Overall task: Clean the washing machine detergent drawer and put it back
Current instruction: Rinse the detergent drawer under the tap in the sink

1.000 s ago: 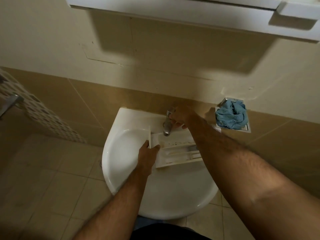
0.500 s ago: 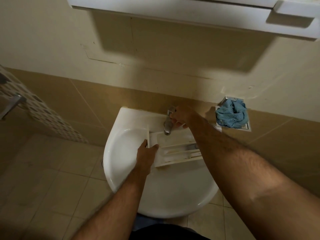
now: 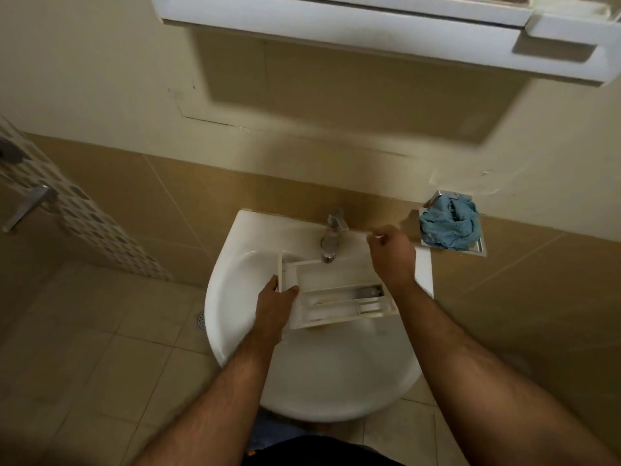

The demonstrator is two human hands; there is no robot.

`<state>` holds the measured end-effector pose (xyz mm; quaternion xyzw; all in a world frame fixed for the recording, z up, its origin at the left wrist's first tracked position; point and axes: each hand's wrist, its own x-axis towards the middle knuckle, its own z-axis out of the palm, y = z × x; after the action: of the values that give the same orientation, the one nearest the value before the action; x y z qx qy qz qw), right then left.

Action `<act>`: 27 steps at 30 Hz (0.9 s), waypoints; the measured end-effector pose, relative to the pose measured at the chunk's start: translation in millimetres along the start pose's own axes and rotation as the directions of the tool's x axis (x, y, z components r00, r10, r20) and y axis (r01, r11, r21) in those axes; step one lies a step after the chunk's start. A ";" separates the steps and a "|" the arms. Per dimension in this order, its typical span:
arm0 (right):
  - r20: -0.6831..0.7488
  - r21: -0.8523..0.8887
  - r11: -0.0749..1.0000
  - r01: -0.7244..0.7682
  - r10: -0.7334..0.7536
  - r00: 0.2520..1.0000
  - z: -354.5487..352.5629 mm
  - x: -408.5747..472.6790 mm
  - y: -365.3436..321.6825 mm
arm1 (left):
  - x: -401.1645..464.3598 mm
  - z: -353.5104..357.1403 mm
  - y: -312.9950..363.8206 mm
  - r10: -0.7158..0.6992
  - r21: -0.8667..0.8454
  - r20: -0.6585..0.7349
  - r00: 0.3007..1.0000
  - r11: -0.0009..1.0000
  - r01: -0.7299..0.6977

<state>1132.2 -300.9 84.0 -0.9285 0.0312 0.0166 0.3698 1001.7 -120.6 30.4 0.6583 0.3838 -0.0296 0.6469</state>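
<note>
Head view. The drawer [image 3: 339,297] sits over the sink [image 3: 242,334] bowl, its far edge just under the tap [image 3: 331,237] spout. The left hand [image 3: 275,306] grasps its front end at 9 o'clock, thumb over the rim, fingers beneath. The right hand [image 3: 391,253] hovers at 2 o'clock of the drawer, beside the tap, fingers curled; a pale sliver shows at the fingertips, but whether anything is pinched cannot be told. No running water is discernible. Dark residue shows in the narrow compartment at the drawer's 3 o'clock end. A blue cloth [image 3: 448,227] lies in a wall holder at 2 o'clock of the sink.

Assessment: rinsing stage. Recommended: keep the drawer tilted so runoff drains into the bowl, steady the left grip, and direct flow or cloth at the soiled compartment and corners.
</note>
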 end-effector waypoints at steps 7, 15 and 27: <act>0.115 -0.047 0.972 -0.232 0.236 0.965 2.5 -23.6 54.9 | 0.6 -14.3 -0.7 0.024 0.115 -0.028 0.999 0.993 -0.021; 0.280 -0.005 0.956 -0.292 0.281 0.918 35.8 -44.1 70.7 | 2.8 -30.2 6.1 0.034 0.193 -0.081 0.996 0.981 -0.018; 0.261 0.032 0.962 -0.270 0.253 0.932 31.7 -46.3 68.9 | 8.2 -37.9 1.1 0.003 0.116 -0.034 0.999 0.993 0.001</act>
<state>1081.0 -326.9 16.3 -0.8932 0.1075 0.1835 0.3962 990.7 -83.5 33.1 0.6955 0.3922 -0.0401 0.6007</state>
